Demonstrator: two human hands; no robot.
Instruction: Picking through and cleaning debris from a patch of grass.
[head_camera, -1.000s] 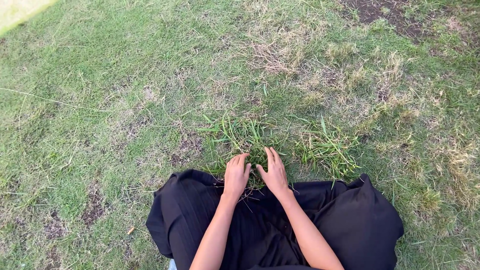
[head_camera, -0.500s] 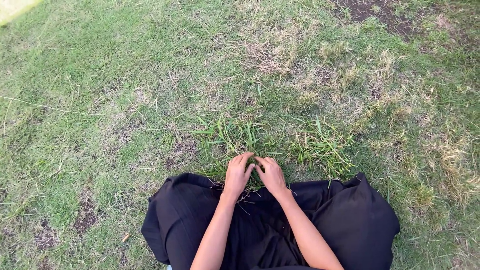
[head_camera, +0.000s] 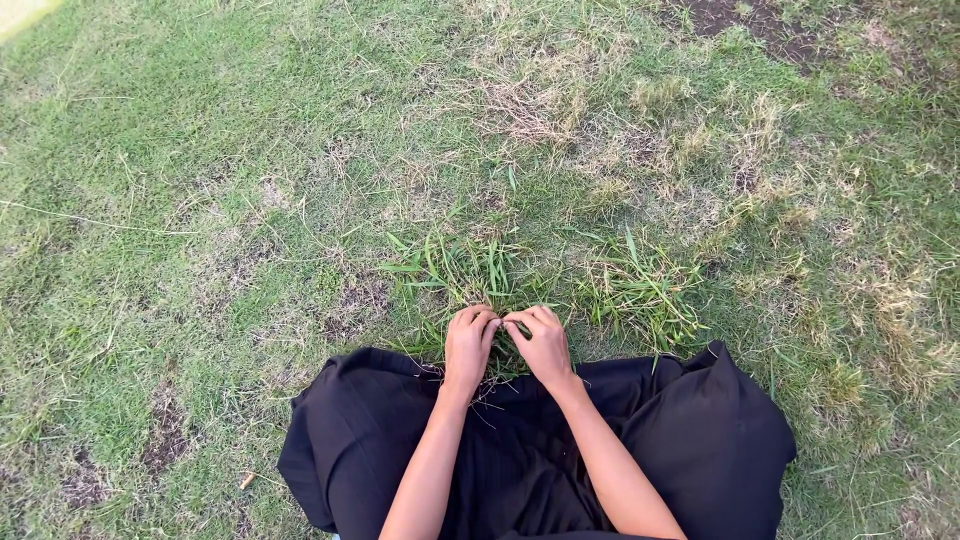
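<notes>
Since before, both hands' fingers have curled shut, left hand (head_camera: 468, 346) and right hand (head_camera: 545, 347) pinching long-bladed grass tuft (head_camera: 470, 275).

The left hand (head_camera: 468, 347) and the right hand (head_camera: 543, 347) sit close together at a clump of long grass (head_camera: 470, 272), and a second clump (head_camera: 640, 290) stands just to the right of it. The black skirt (head_camera: 700, 430) spreads wide right behind the hands. The short lawn (head_camera: 200, 150) lies flat all around, so there is room ahead and to both sides.
</notes>
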